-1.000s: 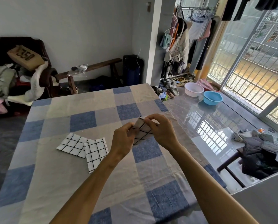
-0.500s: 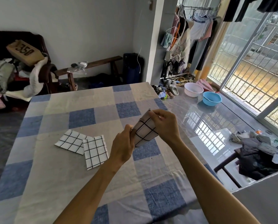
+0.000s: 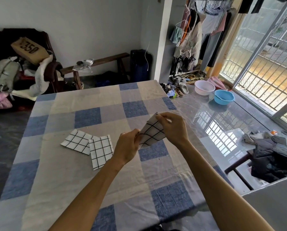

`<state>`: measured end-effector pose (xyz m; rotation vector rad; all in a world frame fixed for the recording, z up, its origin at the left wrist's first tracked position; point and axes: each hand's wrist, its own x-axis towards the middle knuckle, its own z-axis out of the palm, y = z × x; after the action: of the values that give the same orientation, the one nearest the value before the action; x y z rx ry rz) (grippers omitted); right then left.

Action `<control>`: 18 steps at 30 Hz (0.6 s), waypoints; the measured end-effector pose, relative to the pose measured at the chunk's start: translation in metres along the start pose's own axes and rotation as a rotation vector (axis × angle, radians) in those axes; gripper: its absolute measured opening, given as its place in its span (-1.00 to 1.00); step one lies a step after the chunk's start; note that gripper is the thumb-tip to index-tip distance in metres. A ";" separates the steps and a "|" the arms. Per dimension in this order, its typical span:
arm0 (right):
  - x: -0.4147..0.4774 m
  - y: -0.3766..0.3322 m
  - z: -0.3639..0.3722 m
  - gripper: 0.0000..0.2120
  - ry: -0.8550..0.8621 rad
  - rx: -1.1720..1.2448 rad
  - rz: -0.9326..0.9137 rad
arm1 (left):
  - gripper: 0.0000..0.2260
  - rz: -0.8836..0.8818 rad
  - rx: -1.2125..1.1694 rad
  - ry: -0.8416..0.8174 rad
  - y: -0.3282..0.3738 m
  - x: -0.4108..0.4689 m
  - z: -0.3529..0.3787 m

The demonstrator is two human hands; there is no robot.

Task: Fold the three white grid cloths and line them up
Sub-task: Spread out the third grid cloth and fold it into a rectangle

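A: Your left hand (image 3: 127, 145) pinches the lower left corner of the third grid cloth (image 3: 152, 133), thumb and fingers closed on the fabric.

B: And your right hand (image 3: 174, 129) pinches its top corner. You hold that cloth in the air between the two hands, above the tabletop (image 3: 72, 180), with its grid face turned toward you.

A: Your hands are apart, with the cloth stretched between them. The right one is higher and farther from you than the left.

B: The cloth you hold is a small piece and hangs tilted, one corner pointing up. How many layers it has, I cannot tell.

A: The other two lie flat on the tabletop, to the left of your left hand. The far folded cloth (image 3: 77, 141) sits at a slant. The near folded cloth (image 3: 101, 150) is just beside it, and the two touch. The near one's upper corner seems to lie over the far one's edge.

B: Your left wrist passes in front of the near one's right side and hides a little of it.

A: The tabletop wears a checked cover (image 3: 87, 115) of blue and beige squares.

B: On the floor to your right, by the barred window, stand a white basin (image 3: 204, 87) and a blue basin (image 3: 223, 97), close together.

A: Against the far wall runs a wooden bench (image 3: 106, 60). At the left, a cardboard box (image 3: 29, 50) marked 350 rests on a heap of clothes.
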<state>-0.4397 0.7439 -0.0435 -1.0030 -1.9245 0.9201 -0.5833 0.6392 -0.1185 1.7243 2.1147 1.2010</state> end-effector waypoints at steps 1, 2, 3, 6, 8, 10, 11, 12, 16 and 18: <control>0.002 -0.001 -0.003 -0.90 0.016 0.024 0.011 | -0.76 -0.004 0.020 -0.001 -0.003 -0.003 0.000; 0.004 -0.001 -0.007 -0.89 0.037 0.044 0.023 | -0.74 -0.019 0.029 0.006 -0.007 -0.007 0.001; 0.006 0.000 -0.012 -0.89 0.061 0.050 0.035 | -0.73 -0.051 0.022 0.016 -0.011 -0.011 0.001; 0.010 0.006 -0.023 -0.89 0.109 0.025 0.073 | -0.66 -0.135 -0.044 0.040 -0.019 -0.020 -0.001; 0.010 0.010 -0.025 -0.90 0.120 0.013 0.094 | -0.64 -0.169 -0.068 0.037 -0.020 -0.019 -0.003; 0.010 0.012 -0.024 -0.93 0.127 0.003 0.090 | -0.67 -0.195 -0.058 0.017 -0.022 -0.016 -0.004; 0.010 0.013 -0.023 -0.93 0.130 -0.004 0.083 | -0.73 -0.214 -0.044 0.012 -0.022 -0.014 -0.005; 0.010 0.013 -0.023 -0.93 0.130 -0.018 0.075 | -0.83 -0.232 -0.040 0.016 -0.023 -0.013 -0.006; 0.008 0.015 -0.020 -0.92 0.078 -0.125 -0.020 | -0.64 -0.197 -0.093 0.066 -0.005 -0.004 -0.012; 0.006 0.015 -0.015 -0.93 0.032 -0.165 -0.084 | -0.65 -0.106 -0.092 0.080 0.012 0.007 -0.013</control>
<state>-0.4245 0.7592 -0.0482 -1.0158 -2.0249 0.7028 -0.5840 0.6390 -0.0993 1.5300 2.1291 1.3357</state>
